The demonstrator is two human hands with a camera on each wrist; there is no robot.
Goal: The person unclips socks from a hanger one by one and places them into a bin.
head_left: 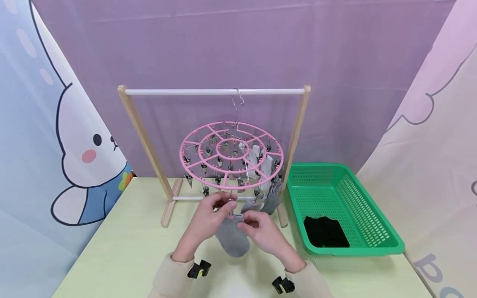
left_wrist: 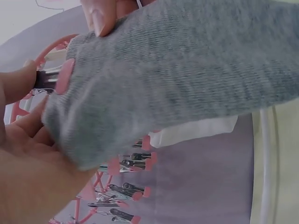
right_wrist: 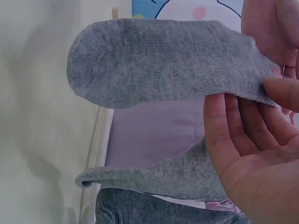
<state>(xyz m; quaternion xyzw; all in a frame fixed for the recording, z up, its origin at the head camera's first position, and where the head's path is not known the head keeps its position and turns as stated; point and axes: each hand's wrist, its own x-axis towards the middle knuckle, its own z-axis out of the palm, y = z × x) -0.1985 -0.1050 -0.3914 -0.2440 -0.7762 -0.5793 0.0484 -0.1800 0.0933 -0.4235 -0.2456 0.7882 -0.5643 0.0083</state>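
A light grey sock point(head_left: 232, 240) hangs toe down below the front rim of a round pink clip hanger point(head_left: 180, 155). My left hand point(head_left: 206, 217) pinches a metal clip point(left_wrist: 49, 79) by its dark end, and the clip's pink tip lies over the sock's cuff in the left wrist view. My right hand point(head_left: 265, 231) pinches the cuff's other side between thumb and fingers, as the right wrist view shows. Behind it hang another grey sock point(right_wrist: 154, 179), a darker grey sock point(right_wrist: 159, 210) and white socks point(head_left: 266, 171).
The hanger hooks over the white bar point(head_left: 179, 92) of a wooden-legged rack point(head_left: 143, 140). Many clips dangle from its rings. To the right stands a green perforated basket point(head_left: 387, 248) with a black cloth item point(head_left: 326, 232) inside. A purple curtain point(head_left: 238, 45) is behind the pale table point(head_left: 112, 248).
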